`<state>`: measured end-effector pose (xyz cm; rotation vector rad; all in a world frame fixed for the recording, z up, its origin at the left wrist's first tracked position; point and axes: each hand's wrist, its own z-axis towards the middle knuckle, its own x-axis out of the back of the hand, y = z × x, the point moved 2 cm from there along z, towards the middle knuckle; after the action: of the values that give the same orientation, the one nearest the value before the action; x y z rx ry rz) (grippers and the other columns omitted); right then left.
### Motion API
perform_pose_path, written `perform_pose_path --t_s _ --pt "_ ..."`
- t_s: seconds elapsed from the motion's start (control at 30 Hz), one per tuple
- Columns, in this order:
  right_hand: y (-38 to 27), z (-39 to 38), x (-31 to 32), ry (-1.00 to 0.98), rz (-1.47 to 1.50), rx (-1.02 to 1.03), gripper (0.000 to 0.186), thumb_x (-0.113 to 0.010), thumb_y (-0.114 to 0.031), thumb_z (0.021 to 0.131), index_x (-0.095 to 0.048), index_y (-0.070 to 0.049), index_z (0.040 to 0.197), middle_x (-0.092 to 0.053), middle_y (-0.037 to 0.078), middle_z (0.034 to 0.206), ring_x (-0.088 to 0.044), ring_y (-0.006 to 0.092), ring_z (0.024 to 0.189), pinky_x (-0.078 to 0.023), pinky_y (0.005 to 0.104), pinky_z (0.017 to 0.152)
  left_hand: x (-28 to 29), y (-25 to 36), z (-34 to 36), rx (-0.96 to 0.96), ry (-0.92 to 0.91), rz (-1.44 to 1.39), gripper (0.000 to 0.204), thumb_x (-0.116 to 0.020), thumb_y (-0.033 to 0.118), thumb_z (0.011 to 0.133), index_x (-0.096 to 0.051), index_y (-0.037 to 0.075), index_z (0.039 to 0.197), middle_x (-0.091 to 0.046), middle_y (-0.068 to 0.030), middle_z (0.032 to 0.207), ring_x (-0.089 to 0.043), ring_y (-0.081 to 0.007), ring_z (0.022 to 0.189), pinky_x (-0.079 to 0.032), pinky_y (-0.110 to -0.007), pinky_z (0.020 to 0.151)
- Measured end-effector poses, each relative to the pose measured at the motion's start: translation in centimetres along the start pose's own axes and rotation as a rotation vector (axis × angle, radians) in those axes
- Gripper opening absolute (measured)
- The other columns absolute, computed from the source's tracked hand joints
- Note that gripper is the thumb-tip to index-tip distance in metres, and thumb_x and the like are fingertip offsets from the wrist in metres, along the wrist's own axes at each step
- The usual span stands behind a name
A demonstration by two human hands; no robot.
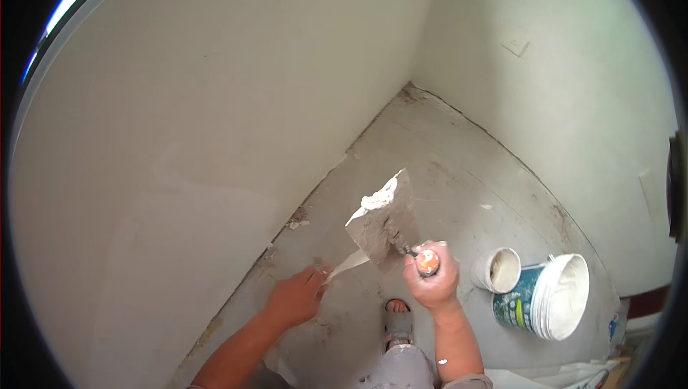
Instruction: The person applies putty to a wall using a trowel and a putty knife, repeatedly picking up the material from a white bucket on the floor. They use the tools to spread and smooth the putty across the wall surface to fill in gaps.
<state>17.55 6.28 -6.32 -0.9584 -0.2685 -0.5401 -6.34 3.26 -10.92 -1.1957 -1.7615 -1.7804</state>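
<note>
Orange is peeking out as the handle (pixel 428 263) of the trowel (pixel 398 226) is mostly hiding inside the right hand (pixel 434 287); the left hand (pixel 295 297) is covering the base of a pale flat tool (pixel 347 266). Smeared and grey, the trowel is tilting above the floor (pixel 459 203), carrying white paste (pixel 380 197) along its far edge. Right fingers are wrapping firmly around the handle; left fingers are pinching the pale tool, its blurred tip leaving contact with the trowel unclear.
</note>
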Motion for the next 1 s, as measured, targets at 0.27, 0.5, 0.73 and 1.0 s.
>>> perform_pose_path --t_s 0.27,0.5,0.73,1.0 --pt "12.8 -9.2 6.4 -0.840 -1.048 -0.737 0.018 -0.054 -0.009 0.077 -0.060 -0.001 0.092 -0.064 0.019 0.095 -0.063 0.0313 0.090 -0.050 0.0425 0.075 -0.3 -8.2 -8.2 0.118 0.153 -0.156 0.029 -0.046 0.029 0.089 -0.053 0.002 0.096 -0.057 -0.0165 0.072 -0.056 -0.0346 0.068 -0.042 -0.043 0.062" --pt "-4.0 -6.5 10.7 -0.333 -0.741 -0.589 0.023 -0.057 -0.018 0.077 -0.057 -0.003 0.095 -0.064 0.019 0.081 -0.061 0.0384 0.077 -0.048 0.0423 0.068 -0.1 -3.5 -9.0 0.115 -0.188 -0.848 0.034 -0.047 0.037 0.091 -0.051 0.004 0.090 -0.045 -0.0020 0.061 -0.042 -0.0102 0.053 -0.035 -0.026 0.047" --pt "-6.2 -7.0 22.1 0.276 0.815 -0.632 0.015 -0.063 -0.014 0.076 -0.051 -0.004 0.077 -0.051 0.005 0.060 -0.050 0.0124 0.049 -0.038 0.0235 0.045 -4.0 12.6 -5.3 0.029 -0.742 -1.189 0.042 -0.048 0.046 0.088 -0.050 0.004 0.087 -0.044 -0.0020 0.058 -0.038 -0.0103 0.047 -0.030 -0.023 0.042" --pt "3.5 -6.3 50.4 -0.156 -1.005 -0.864 0.036 -0.064 -0.014 0.066 -0.063 -0.009 0.102 -0.064 0.017 0.095 -0.062 0.0271 0.087 -0.047 0.0367 0.079 -9.3 35.3 7.8 -0.371 -0.545 -0.537 0.030 -0.042 0.030 0.094 -0.051 0.002 0.099 -0.040 -0.0029 0.062 -0.041 -0.0091 0.055 -0.034 -0.024 0.049"
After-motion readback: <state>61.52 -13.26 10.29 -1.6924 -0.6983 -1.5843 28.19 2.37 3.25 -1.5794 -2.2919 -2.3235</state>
